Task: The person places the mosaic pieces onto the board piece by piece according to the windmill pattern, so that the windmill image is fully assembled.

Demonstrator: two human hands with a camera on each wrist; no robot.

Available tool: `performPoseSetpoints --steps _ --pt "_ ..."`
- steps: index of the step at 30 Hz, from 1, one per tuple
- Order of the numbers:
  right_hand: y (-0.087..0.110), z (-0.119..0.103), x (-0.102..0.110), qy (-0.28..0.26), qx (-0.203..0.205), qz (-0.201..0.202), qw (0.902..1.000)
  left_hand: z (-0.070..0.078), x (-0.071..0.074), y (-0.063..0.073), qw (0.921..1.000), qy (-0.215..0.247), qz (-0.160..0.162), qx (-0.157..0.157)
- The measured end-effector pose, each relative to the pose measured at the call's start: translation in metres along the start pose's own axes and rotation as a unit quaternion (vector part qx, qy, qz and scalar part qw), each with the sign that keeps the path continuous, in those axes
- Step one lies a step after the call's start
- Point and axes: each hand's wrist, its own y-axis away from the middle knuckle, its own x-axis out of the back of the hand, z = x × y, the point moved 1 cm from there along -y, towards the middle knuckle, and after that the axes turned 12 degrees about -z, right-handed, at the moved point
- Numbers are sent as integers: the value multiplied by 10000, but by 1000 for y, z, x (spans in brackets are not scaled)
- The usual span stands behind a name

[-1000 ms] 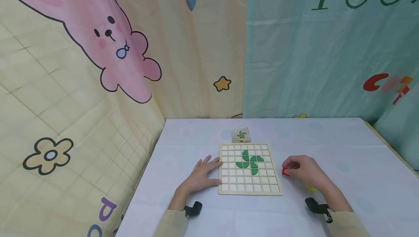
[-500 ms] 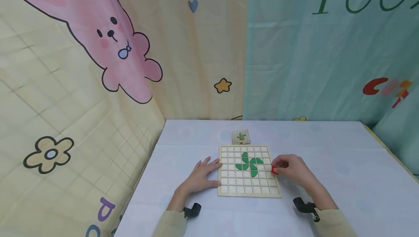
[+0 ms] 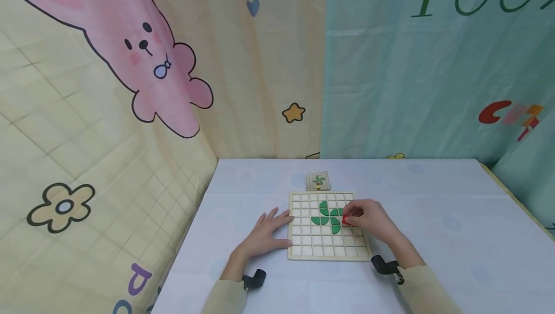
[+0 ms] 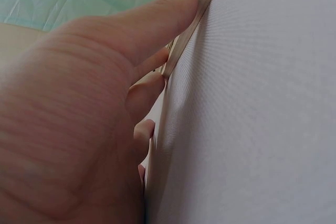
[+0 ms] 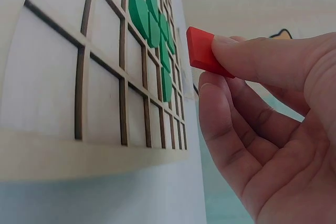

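Observation:
A pale wooden grid board (image 3: 329, 258) lies flat on the table. Several green quarter-round tiles (image 3: 321, 220) form a pinwheel in its middle cells. My left hand (image 3: 265, 235) rests on the table, fingers spread, its thumb and fingertips touching the board's left edge. My right hand (image 3: 372, 218) pinches a flat red tile (image 5: 202, 51) between thumb and fingers. In the head view the red tile overlaps the cells just right of the pinwheel; the right wrist view shows it lifted above the board, part of it hidden by the thumb.
A small pattern card (image 3: 310, 183) with a printed grid and green pinwheel lies just behind the board. The table (image 3: 256, 174) has a white cloth and meets printed curtains (image 3: 269, 63) at the back. Black cameras (image 3: 255, 279) sit on both wrists.
My right hand has carried the red tile leftward from beside the board to over it. A yellow piece formerly seen under the right wrist is out of sight. The left hand stays put.

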Motion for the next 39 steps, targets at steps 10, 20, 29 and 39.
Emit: performPoseSetpoints --steps 10,20,29,39 --pt "-12 -7 -15 -9 48 -64 10000 -2 -2 -1 10000 -25 -19 26" --pt "-17 -18 -29 -3 279 -280 9992 1 0 -1 10000 33 28 -31" --pt "-21 -20 -41 45 66 -342 9994 0 0 1 10000 67 -29 -43" --pt "-20 -21 -46 250 342 -489 9979 -2 0 -1 10000 26 -41 -4"
